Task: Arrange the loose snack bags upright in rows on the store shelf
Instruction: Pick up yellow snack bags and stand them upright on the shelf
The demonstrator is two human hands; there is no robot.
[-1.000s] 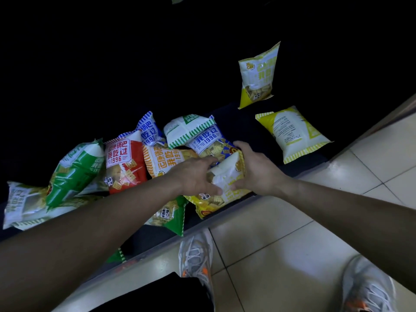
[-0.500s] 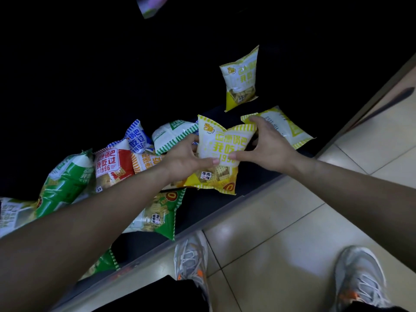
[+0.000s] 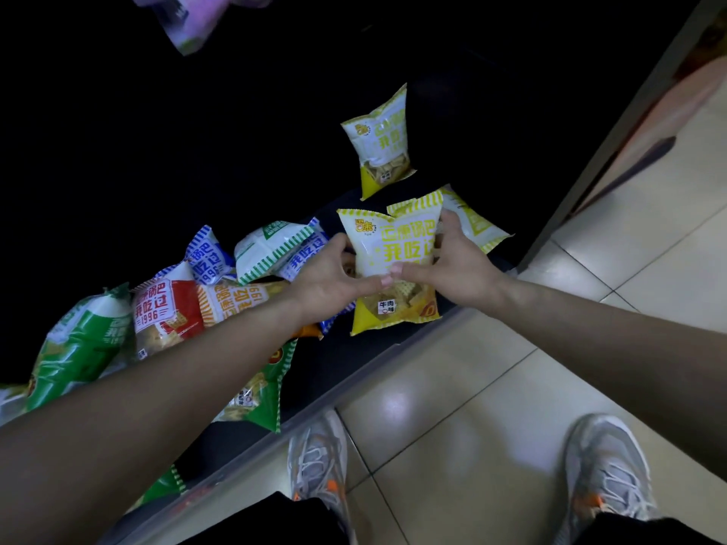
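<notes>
At shelf (image 3: 338, 359) front, yellow/white snack bag (image 3: 393, 245) upright, clear window at btm, L hand (image 3: 330, 281) & R hand (image 3: 452, 265) gripping sides.

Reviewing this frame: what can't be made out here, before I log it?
- Head view: the shelf's back is too dark; any rows there cannot be seen.
- The purple bag at the top edge is blurred and cut off.
- The flat yellow bag is partly hidden by the right hand and the held yellow bag.
- The left forearm covers part of the green bag.
</notes>
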